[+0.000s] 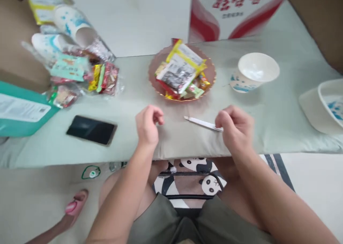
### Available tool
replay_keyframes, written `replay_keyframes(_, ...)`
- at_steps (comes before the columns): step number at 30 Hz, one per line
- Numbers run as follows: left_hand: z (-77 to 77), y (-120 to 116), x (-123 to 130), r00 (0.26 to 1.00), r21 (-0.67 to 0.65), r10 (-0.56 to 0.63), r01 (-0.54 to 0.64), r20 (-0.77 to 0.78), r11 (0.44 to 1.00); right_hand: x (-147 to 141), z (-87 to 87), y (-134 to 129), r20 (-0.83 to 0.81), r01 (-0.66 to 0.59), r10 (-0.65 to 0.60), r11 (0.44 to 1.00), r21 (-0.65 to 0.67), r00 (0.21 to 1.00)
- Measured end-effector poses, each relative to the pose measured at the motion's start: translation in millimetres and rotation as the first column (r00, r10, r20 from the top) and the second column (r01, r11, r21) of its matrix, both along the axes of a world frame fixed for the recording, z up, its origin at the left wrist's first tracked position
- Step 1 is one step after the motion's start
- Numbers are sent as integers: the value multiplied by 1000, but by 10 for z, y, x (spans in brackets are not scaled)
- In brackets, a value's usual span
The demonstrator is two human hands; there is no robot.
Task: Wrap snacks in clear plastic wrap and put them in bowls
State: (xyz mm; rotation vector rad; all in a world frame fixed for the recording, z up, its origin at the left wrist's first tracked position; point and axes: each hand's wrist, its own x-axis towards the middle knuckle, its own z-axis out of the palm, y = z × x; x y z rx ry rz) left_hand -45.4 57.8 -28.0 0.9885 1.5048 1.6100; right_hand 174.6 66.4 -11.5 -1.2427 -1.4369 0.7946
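Note:
Near the table's front edge, my left hand (pixel 148 126) is loosely curled, with nothing visible in its fingers. My right hand (pixel 238 129) is closed at the near end of a slim white utility knife (pixel 202 123); its pointed tip faces left, and the other end is hidden at my fingers. Just beyond both hands sits a pink scalloped bowl (pixel 153 83) of wrapped snacks. On top lies a silver and yellow packet (pixel 180 70). To the right of the bowl stands a white paper cup-like bowl (pixel 257 72) with a blue pattern.
A black phone (pixel 91 130) lies at left by a green container (pixel 24 110). Behind it, snack packets (pixel 69 68) and paper cups (pixel 72 24) are heaped. A white box (pixel 128 22) backs the table. Another white bowl (pixel 313 104) is at far right.

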Motion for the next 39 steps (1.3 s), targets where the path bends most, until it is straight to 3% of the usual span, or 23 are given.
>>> replay_keyframes(3, -51, -116, -68, 986, 3, -165, 165, 31, 986, -197, -33, -170, 101, -106, 108, 994, -26, 989)
replay_keyframes(6, -17, -251, -168, 963, 63, -269, 270, -20, 961, -523, -31, -285, 14, -274, 275, 961, -25, 961)
replay_keyframes(8, 34, -291, -289, 978, 140, -205, 208, -34, 968, -811, 17, -289, 29, -375, 374, 927, 18, 927)
replay_keyframes(10, 78, -268, -452, 999, 173, -39, 37, 10, 984, -1161, 91, -190, 144, -446, 433, 892, 71, 890)
replay_keyframes(12, 94, -199, -642, 980, 136, 173, -185, 97, 973, -1575, 151, 32, 262, -492, 451, 863, 118, 853)
replay_keyframes(15, 74, -89, -922, 878, 38, 420, -439, 231, 897, -2263, 122, 583, 358, -513, 444, 849, 124, 821)
replay_keyframes(20, 87, -33, -1230, 767, -60, 557, -570, 317, 819, -3180, -223, 1695, 376, -452, 409, 892, 30, 832)
replay_keyframes(23, 117, -44, -1329, 740, -111, 584, -584, 334, 804, -3419, -390, 2064, 348, -432, 404, 902, 4, 846)
replay_keyframes(27, 116, -59, -1408, 759, -55, 491, -521, 427, 852, -3462, -378, 2022, 398, -429, 377, 902, 48, 837)
replay_keyframes(31, 147, -62, -1406, 759, -2, 353, -420, 547, 907, -3521, -166, 1782, 503, -504, 364, 847, 172, 784)
replay_keyframes(35, 215, -47, -1363, 726, -25, 357, -425, 588, 905, -3915, 43, 1744, 577, -600, 399, 773, 206, 712)
replay_keyframes(39, 239, -30, -1344, 718, -35, 349, -413, 602, 910, -4432, 30, 1911, 549, -684, 505, 708, 177, 666)
